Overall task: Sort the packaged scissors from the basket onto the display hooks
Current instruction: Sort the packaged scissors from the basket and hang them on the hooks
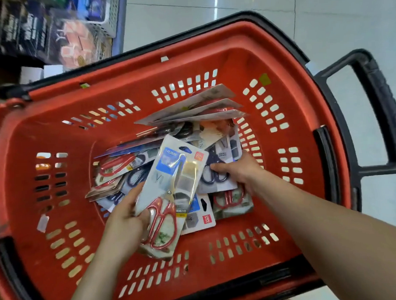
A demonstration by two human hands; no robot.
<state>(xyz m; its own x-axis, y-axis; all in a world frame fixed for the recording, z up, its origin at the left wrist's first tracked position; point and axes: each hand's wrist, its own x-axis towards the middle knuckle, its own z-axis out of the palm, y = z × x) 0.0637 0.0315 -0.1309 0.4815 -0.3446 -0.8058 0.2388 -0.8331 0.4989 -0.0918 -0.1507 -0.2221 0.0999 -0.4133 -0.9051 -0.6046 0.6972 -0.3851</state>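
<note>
Left grip: our left grip [127,215] is closed on the lower part of a red-handled scissors pack [171,185]. The thumb is on the front by the handle loops and the fingers are behind.
Held pack: it tilts up over the heap, blades pointing away from us, and rises above and to the right of the grip.
Right grip: our right grip [237,170] pinches a dark-blue-handled scissors pack [216,183] that lies in the heap, thumb on top of the card.
Basket: a red slotted shopping basket [144,88] holds a loose heap of packaged scissors [129,166], some with red handles and some with dark ones.
Far wall: several cards [197,106] lean fanned against it.
Handle: a black handle [381,110] sticks out on the right.
Beyond: pale tiled floor [323,19], and a stocked shelf [51,31] at upper left.
</note>
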